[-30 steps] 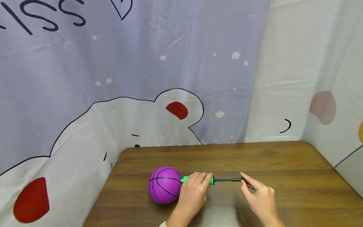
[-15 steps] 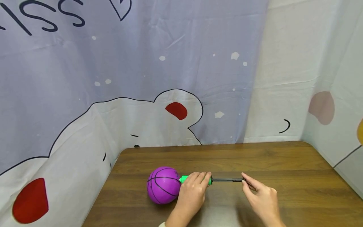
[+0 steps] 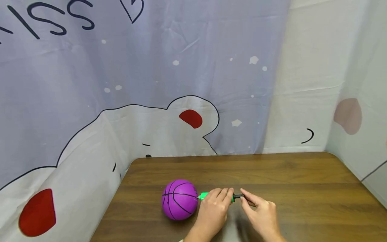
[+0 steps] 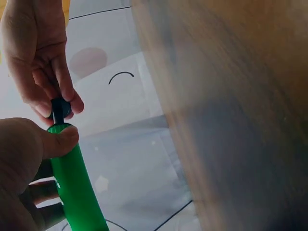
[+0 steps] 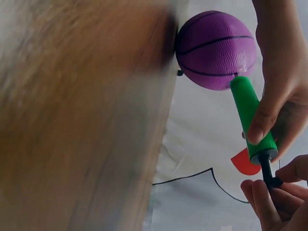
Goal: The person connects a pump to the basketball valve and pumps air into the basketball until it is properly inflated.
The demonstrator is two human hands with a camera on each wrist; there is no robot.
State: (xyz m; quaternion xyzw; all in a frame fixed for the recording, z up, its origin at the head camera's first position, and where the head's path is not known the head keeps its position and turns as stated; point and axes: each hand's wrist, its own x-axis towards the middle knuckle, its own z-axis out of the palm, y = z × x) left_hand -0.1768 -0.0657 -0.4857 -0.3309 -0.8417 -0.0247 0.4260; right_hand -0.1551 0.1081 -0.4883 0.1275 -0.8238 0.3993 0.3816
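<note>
A purple ball (image 3: 179,200) with black basketball lines rests on the table. The tip of a green hand pump (image 3: 203,195) meets the ball's right side. Round the pump's green barrel (image 4: 77,185) curl the fingers of my left hand (image 3: 213,211), thumb along it in the left wrist view. My right hand (image 3: 261,213) pinches the black handle (image 5: 273,182) at the pump's other end. Only a short length of the black rod (image 5: 266,166) shows between barrel and handle. The left hand covers much of the barrel in the head view.
The brown wooden table (image 3: 302,188) extends to the right of the hands and behind them. A printed cloth (image 3: 235,84) hangs along the table's back edge, with cloth at both sides too.
My right hand has moved left toward my left hand, and the long stretch of pump rod has slid into the barrel. The left hand keeps its grip beside the ball.
</note>
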